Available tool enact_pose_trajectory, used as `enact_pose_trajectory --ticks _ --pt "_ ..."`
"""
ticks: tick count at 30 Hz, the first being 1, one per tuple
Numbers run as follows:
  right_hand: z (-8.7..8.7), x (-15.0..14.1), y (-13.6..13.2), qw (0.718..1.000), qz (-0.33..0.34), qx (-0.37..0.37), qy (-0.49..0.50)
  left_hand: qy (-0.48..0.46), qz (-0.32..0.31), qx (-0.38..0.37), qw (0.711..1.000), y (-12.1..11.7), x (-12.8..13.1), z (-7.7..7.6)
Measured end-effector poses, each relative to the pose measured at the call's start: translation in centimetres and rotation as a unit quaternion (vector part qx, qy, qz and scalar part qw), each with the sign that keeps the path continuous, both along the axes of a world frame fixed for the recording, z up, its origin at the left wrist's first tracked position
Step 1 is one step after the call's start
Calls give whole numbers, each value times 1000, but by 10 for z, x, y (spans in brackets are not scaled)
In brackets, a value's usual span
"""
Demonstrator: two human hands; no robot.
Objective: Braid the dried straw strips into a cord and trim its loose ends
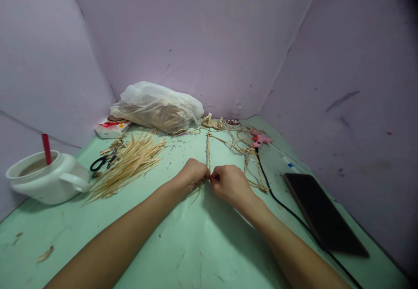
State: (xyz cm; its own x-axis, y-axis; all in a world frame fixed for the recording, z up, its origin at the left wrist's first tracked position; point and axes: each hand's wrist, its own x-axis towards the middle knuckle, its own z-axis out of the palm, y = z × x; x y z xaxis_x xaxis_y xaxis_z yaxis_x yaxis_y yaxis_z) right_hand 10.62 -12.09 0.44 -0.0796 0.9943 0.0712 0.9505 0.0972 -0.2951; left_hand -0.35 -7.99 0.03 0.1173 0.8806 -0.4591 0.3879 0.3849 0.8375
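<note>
Plain lilac walls (209,40) enclose a pale green desk (183,245) marked with scraps and stains. In the middle of it is the braided cord (209,151), running straight away from the two hands, then bending to the right into loose loops. The left grip (192,173) and the right grip (230,182) are closed and meet at the cord's near end, fingertips pinching it from either side; which strand each one has is too small to tell. As far as can be judged, a good length is braided, while the loose ends (196,192) poking out below the left grip remain to be worked in. Left of the grips lies a pile of straw-coloured strips (130,162), plenty of material unbraided, with black-handled scissors (98,163) at its edge and, farther left, a white pot (48,184) with a red stick (46,149) standing in it. Beyond the grips, a plastic bag (156,103) leans toward the back wall. To their right, past the loops, are a pink tool (261,138), a black cable (287,208) and a dark phone-like slab (323,212).
</note>
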Motion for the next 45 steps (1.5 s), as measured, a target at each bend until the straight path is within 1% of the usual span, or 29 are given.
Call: enact_pose_trajectory --ticks 3,5,7,9,10,12,13,14,15,16,17,18,21,24,27,30,33,37,41,43,45 --pt "2 -6 -4 999 17 -2 -35 -11 -2 -37 999 2 -2 3" --pt "2 -10 -7 998 31 -9 -50 -18 -11 -48 999 3 -4 4" --pt "2 -12 -9 998 43 -11 -50 -21 -22 -46 998 2 -5 5" --pt "3 -11 -9 997 69 -21 -22 -19 -34 -32 999 2 -6 6" --pt "4 -8 -8 996 83 -35 8 -17 -42 -24 999 2 -7 7" --pt "8 1 -3 987 95 -81 100 -16 -61 -13 998 2 -10 8" --pt "9 7 1 978 75 -106 162 -16 -72 -11 997 3 -11 8" --pt "9 12 6 966 45 -113 230 -19 -82 -11 996 4 -13 8" --pt "8 18 11 949 5 -104 299 -21 -92 -12 995 6 -15 8" --pt "6 22 16 926 -42 -77 367 -24 -100 -14 995 7 -16 7" --pt "3 25 21 900 -80 -58 424 -27 -108 -16 994 8 -17 6" --pt "-2 26 26 882 -103 -61 456 -31 -114 -17 993 9 -18 5" --pt "-17 18 30 869 -86 -102 476 -35 -123 -14 992 11 -19 2" --pt "-25 5 25 855 -64 -164 489 -28 -127 -8 991 10 -19 2" --pt "-24 0 21 841 -64 -194 501 -7 -133 -2 991 8 -18 6" --pt "-22 2 20 832 -62 -216 507 33 -137 11 990 6 -18 11" --pt "-21 4 22 828 -66 -220 512 83 -146 35 985 6 -18 13" --pt "-23 2 22 818 -76 -217 527 176 -148 98 968 6 -18 11" --pt "-24 0 21 806 -88 -214 545 270 -131 171 938 -8 -12 17" --pt "-24 -1 20 798 -97 -207 558 317 -137 204 916 -19 -8 22" --pt "-26 -2 20 790 -107 -199 570 372 -171 240 880 -30 -2 27"
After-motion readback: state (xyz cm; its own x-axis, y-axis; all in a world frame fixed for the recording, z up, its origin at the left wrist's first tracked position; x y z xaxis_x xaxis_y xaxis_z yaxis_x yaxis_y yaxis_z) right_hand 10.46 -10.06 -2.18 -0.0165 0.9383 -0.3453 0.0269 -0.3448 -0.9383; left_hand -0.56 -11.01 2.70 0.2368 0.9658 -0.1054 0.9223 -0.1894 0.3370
